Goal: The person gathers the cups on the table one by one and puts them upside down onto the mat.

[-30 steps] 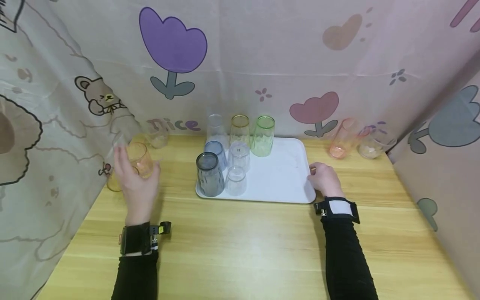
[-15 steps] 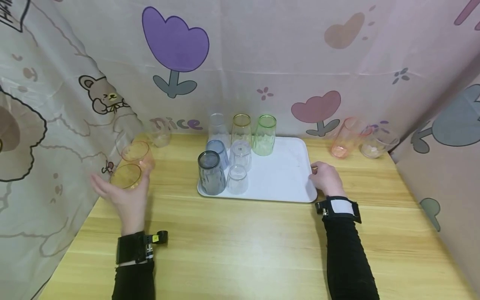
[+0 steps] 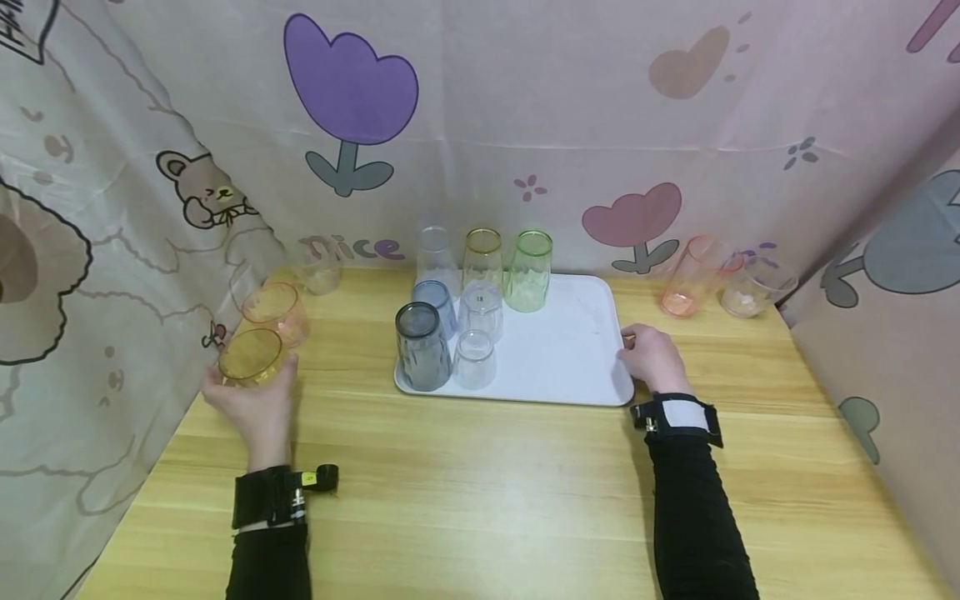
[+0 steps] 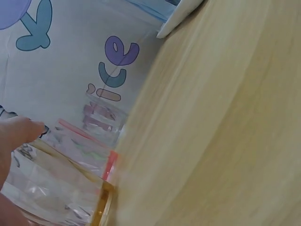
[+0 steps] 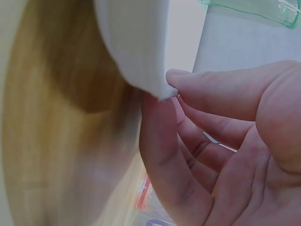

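My left hand (image 3: 253, 412) holds a yellow-tinted drinking glass (image 3: 252, 357) at the table's left side, thumb on one side and fingers on the other. The left wrist view shows that glass (image 4: 56, 186) close up with its amber edge. A pinkish-orange glass (image 3: 276, 307) is just behind it. My right hand (image 3: 654, 358) pinches the right edge of a white tray (image 3: 562, 358); in the right wrist view thumb and forefinger meet over the tray's rim (image 5: 136, 47). On the tray's left part stand a dark grey glass (image 3: 423, 354), a blue glass (image 3: 435, 302), a green glass (image 3: 528, 275) and several others.
A clear glass (image 3: 322, 271) stands at the back left of the wooden table (image 3: 480, 492). At the back right are a tall pink-orange glass (image 3: 686, 279) and a clear cup (image 3: 753, 287). A printed curtain (image 3: 495, 100) hangs behind and along the sides.
My left hand has drawn back toward the front from the glasses farther back, then closed around the yellow glass. My right hand keeps its hold on the tray's edge.
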The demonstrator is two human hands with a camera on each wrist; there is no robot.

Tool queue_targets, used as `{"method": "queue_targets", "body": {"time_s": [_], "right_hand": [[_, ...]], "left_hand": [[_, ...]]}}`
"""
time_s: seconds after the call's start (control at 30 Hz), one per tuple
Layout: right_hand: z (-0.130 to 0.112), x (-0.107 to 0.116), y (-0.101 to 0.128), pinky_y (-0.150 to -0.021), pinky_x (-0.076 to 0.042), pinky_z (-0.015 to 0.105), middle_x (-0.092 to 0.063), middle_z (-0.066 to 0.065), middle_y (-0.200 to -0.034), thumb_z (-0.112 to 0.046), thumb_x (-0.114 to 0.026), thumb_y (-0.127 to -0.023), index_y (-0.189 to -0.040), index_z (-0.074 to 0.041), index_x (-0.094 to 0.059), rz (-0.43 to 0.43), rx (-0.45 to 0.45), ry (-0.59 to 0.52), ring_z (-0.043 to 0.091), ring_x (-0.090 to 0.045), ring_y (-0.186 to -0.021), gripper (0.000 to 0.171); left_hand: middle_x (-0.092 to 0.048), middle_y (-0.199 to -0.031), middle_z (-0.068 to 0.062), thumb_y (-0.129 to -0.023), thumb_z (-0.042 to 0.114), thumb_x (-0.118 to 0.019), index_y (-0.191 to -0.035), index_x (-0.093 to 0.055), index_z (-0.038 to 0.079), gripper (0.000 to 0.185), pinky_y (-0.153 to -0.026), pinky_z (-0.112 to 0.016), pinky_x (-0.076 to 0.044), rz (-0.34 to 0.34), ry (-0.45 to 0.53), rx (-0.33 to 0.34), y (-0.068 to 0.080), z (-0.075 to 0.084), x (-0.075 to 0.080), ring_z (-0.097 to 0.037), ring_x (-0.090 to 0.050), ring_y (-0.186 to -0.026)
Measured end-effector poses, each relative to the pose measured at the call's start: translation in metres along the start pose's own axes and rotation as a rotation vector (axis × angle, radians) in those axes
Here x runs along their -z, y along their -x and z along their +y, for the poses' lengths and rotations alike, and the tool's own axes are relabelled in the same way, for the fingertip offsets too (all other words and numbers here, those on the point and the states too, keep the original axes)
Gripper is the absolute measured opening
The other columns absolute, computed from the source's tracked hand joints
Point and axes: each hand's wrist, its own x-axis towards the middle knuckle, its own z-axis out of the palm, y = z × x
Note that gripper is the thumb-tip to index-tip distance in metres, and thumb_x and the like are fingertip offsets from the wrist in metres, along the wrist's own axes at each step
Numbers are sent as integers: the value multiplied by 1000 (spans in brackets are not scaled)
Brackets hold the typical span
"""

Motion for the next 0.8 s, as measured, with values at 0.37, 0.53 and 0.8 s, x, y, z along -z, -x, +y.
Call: {"method": "queue_targets", "body": {"time_s": [0.37, 0.53, 0.8], "right_hand": [[1, 1, 1, -92, -51, 56, -63, 31, -125, -8, -60, -98, -141, 11, -54, 4, 4, 4, 42, -61, -108, 47], [0, 0, 2, -93, -51, 56, -64, 31, -124, -7, -60, -98, -141, 11, -53, -2, 2, 1, 41, -61, -108, 47], [0, 0, 1, -91, -51, 54, -64, 30, -124, -7, -60, -97, -141, 11, -53, 1, -5, -3, 41, -60, -107, 48]], "left_hand": [[-23, -160, -8, -81, 6, -87, -158, -22, 11, 101, -120, -14, -17, -10, -9, -17, -8, -5, -3, -12, -27, -146], [-23, -158, -8, -81, 6, -87, -157, -23, 11, 99, -119, -13, -19, -12, -9, -13, -8, -5, -3, -12, -27, -145], [-26, -158, -7, -82, 6, -86, -156, -25, 10, 97, -118, -12, -21, 2, -4, -1, -7, -3, -2, -12, -30, -145]]}}
